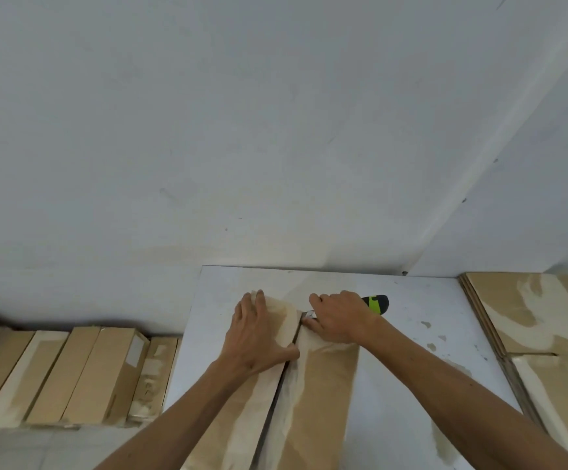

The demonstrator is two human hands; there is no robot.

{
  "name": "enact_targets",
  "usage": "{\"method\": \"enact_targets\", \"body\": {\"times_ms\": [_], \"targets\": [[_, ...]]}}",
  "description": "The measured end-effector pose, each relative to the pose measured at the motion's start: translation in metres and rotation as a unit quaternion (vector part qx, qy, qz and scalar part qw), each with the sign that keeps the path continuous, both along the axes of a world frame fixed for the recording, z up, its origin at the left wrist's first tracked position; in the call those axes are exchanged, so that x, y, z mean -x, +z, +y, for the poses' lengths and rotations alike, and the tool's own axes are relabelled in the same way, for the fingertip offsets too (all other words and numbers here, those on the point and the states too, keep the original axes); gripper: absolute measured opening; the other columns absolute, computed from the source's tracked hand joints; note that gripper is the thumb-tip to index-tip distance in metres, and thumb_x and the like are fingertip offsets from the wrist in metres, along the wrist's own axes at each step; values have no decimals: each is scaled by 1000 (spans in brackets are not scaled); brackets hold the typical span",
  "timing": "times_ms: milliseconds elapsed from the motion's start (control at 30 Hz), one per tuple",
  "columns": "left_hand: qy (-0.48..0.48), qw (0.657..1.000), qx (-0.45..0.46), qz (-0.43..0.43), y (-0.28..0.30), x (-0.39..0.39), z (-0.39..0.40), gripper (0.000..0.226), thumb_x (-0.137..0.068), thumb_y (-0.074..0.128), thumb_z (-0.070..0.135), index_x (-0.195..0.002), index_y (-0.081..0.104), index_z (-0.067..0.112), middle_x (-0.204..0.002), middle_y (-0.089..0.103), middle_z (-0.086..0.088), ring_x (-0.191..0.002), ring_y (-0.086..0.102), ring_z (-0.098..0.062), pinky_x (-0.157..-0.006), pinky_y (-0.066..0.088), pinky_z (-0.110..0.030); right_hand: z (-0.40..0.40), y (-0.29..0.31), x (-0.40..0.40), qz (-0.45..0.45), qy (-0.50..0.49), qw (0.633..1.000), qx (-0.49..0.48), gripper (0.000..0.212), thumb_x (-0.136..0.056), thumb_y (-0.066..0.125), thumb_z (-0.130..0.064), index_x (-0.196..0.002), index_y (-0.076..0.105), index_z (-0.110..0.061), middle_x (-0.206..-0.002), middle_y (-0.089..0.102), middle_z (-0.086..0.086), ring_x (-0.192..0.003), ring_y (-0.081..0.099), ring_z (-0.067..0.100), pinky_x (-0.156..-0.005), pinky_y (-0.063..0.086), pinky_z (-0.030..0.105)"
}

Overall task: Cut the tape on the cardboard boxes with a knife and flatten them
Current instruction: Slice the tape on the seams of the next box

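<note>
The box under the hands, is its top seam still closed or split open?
Split open along the near stretch: a dark gap runs down the box between its flaps. At the far end the right hand hides it.

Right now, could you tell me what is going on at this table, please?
A person is slitting the tape on a box lying on the table. The left hand presses flat on the left flap, while the right hand grips a knife, its blade at the far end of the centre seam. More boxes wait on the left; flattened cardboard is stacked on the right.
</note>
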State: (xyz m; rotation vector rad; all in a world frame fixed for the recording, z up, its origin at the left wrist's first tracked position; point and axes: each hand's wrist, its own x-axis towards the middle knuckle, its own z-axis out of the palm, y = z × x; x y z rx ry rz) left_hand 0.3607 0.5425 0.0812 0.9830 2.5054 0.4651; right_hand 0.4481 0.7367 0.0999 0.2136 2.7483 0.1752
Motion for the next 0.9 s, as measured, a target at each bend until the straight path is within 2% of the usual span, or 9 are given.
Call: {"method": "enact_targets", "body": {"times_ms": [200,300,367,433,533,633,700,833,900], "targets": [[0,1000,-15,-6,2,6,0,129,-59,69,71,-156,7,13,-155,17,-6,-146,21,-29,-110,42,-41,14,2,16,-60,14,996,59,59,-105,23,-64,-117,47,-12,-109,67,12,-83,56,28,-72,42,39],[-13,1000,-20,-9,6,7,-2,130,-57,69,71,-156,7,14,-152,19,-3,-142,26,-24,-104,47,-39,22,1,23,-45,-9,994,100,54,-107,24,-60,-118,46,-12,-116,66,15,-96,63,32,-74,41,40],[-35,999,-13,-19,8,1,-2,131,-57,69,73,-157,6,16,-151,19,0,-139,28,-22,-104,48,-39,39,6,30,-11,-69,988,136,53,-108,26,-57,-124,47,-12,-125,64,17,-109,63,34,-81,43,42],[-40,999,-18,-16,8,-5,-2,128,-58,71,72,-154,7,18,-149,19,0,-136,29,-22,-102,48,-36,59,16,34,6,-129,982,139,54,-108,26,-58,-127,47,-12,-126,64,17,-111,62,35,-82,43,42],[-8,999,-33,-34,9,3,-2,125,-59,72,71,-155,11,18,-150,21,-1,-137,31,-23,-103,46,-35,69,28,30,3,-187,974,130,57,-107,23,-61,-123,48,-13,-120,65,16,-103,63,35,-79,44,42],[46,996,-58,-46,13,15,1,118,-62,75,67,-153,20,17,-149,29,-7,-134,38,-26,-104,46,-38,54,31,14,12,-215,969,124,66,-107,23,-62,-134,51,-9,-133,61,18,-118,60,37,-93,48,45],[90,991,-83,-46,15,22,4,109,-66,77,65,-150,27,16,-146,33,-9,-131,44,-29,-103,47,-41,37,30,1,5,-242,961,131,69,-106,23,-64,-141,48,-10,-139,58,18,-123,58,37,-94,47,45],[169,972,-145,-79,29,27,13,96,-78,76,62,-150,36,13,-148,37,-14,-129,51,-32,-98,47,-38,-3,26,-27,6,-295,944,148,84,-96,37,-77,-148,34,-11,-136,58,15,-119,61,34,-90,49,42],[174,961,-170,-129,37,34,12,97,-75,67,69,-152,39,15,-149,42,-14,-131,51,-32,-99,44,-38,-23,26,-42,13,-311,938,152,97,-89,48,-81,-152,25,-10,-136,59,13,-117,63,33,-90,52,41]]}}
